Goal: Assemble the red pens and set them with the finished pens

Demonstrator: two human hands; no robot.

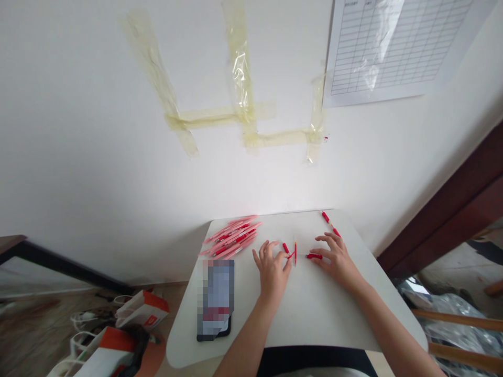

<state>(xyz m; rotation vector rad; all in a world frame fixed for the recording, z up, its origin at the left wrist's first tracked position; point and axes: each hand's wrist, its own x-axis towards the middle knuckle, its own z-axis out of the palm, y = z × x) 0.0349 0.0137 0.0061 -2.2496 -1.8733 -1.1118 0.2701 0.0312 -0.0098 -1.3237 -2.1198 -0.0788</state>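
My left hand (pixel 272 272) is over the middle of the white table, its thumb and forefinger pinched at a small thin red pen piece (pixel 291 255) while the other fingers are spread. Just beyond those fingertips lies a short red pen part (pixel 285 248). Between my two hands a slim red pen refill (pixel 295 253) lies pointing toward the wall. My right hand (pixel 334 259) pinches a red pen barrel part (pixel 315 256), with a clear end toward the left. Past my right fingers rests another red pen (pixel 330 223), which looks to be in pieces.
A pile of pink and red pens (pixel 231 238) occupies the table's back left. In front of it lies a phone (pixel 216 298), its screen blurred out. The wall (pixel 275 178) borders the table's (pixel 314 314) far edge. Paper bags (pixel 143 309) stand on the floor at left.
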